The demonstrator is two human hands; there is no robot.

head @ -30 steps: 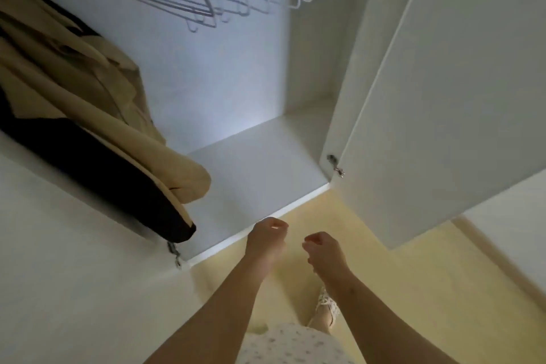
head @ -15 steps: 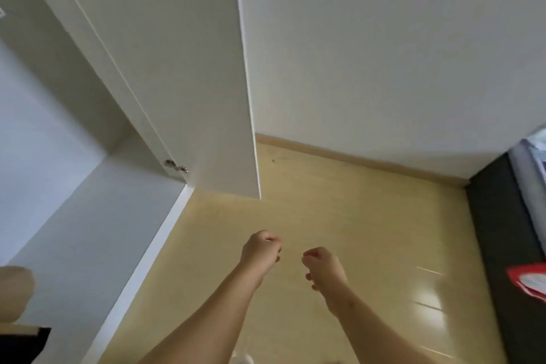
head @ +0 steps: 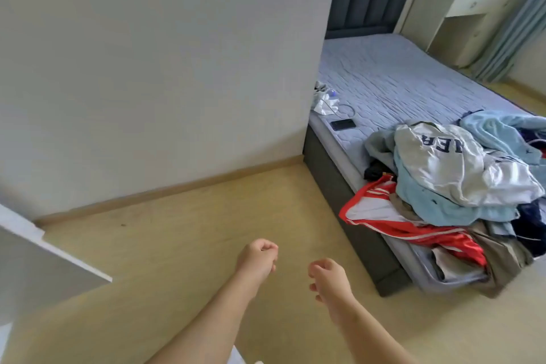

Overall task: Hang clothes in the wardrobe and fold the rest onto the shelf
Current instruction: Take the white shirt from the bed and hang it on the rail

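Door [head: 44, 257] now L, clothes pile [head: 461, 186] R

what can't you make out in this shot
All in the head view.
Clothes pile: right side cut off by the frame edge; lower garments buried under upper ones.
White top: folds hide most of its lettering.
Bed: the wall hides its left part.
Wardrobe door: only a corner shows at the left edge; interior out of frame.
Items beside the phone: too small to identify.
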